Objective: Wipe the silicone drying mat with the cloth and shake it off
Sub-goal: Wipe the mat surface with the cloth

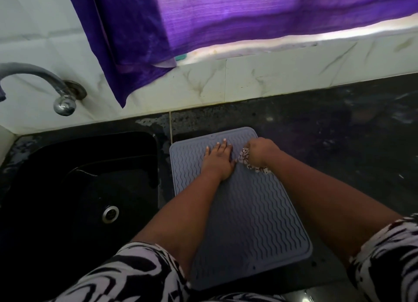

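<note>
Mostly hidden under the fisted right hand [260, 151] — a crumpled white dark-patterned cloth [245, 158], gripped at the far right of the grey wavy-ribbed rectangular silicone drying mat [244, 211]. Mat's near edge partly covered by forearms and black-and-white sleeves [126, 276]. Left hand [218, 160] flat, fingers spread, pressing the mat's far end. Just left of the mat, a black sink [74, 177]; to its right, open dark speckled stone desk [328, 143].
</note>
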Available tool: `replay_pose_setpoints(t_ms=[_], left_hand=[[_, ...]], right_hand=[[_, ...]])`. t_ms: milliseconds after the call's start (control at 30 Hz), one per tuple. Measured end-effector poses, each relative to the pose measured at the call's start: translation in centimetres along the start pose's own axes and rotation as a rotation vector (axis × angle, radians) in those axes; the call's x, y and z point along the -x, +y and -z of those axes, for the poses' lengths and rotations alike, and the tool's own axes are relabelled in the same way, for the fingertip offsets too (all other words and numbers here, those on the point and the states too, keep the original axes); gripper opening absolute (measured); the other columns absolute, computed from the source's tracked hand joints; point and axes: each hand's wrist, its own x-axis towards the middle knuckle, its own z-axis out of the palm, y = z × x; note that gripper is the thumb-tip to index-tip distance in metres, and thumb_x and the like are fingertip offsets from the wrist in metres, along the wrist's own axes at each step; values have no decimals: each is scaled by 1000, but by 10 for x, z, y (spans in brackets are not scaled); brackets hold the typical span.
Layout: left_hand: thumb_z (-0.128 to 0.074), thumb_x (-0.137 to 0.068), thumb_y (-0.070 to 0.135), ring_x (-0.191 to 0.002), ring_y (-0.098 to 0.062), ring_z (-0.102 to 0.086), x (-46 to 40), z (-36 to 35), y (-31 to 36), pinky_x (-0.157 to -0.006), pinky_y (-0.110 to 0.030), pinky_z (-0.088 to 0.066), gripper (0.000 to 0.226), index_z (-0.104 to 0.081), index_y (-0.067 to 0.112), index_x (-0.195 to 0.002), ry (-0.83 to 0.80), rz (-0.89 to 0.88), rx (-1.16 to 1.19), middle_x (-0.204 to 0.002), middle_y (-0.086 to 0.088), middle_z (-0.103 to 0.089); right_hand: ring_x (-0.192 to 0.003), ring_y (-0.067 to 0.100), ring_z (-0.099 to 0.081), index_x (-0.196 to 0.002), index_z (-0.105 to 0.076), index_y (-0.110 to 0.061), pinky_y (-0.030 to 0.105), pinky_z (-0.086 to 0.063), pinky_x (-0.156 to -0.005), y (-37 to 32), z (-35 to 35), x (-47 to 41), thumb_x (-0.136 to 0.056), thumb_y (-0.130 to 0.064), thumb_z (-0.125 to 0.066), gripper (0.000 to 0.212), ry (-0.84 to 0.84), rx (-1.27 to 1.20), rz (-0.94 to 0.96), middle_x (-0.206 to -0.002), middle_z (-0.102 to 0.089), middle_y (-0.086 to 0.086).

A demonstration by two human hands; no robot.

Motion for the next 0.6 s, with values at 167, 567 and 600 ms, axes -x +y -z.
replay_pose_setpoints(t_ms=[167,567,600], left_hand=[[-24,-100,52,-151,-20,-2,2,-2,-1,-120,-47,5,65,-8,21,-154,2,2,-22,-164,0,3],[-36,-97,47,-144,-25,-28,37,-22,7,-118,-42,-25,62,-30,13,-149,199,-19,84,-158,-9,-28],[-34,-98,47,-144,-25,-27,41,-25,7,-118,-42,-25,61,-30,13,-149,186,-2,84,-158,-8,-27]], right_hand=[[-120,28,-55,-132,-53,-10,35,-46,-97,-5,-7,20,-88,-26,-58,47,-232,122,-29,-135,-55,11],[-116,32,-54,-123,-63,-20,37,-48,-97,-9,-4,29,-90,-31,-59,35,21,-93,-75,-127,-61,10],[-115,32,-54,-121,-64,-21,37,-49,-97,-9,-9,31,-90,-30,-59,33,26,-95,-69,-126,-62,10]])
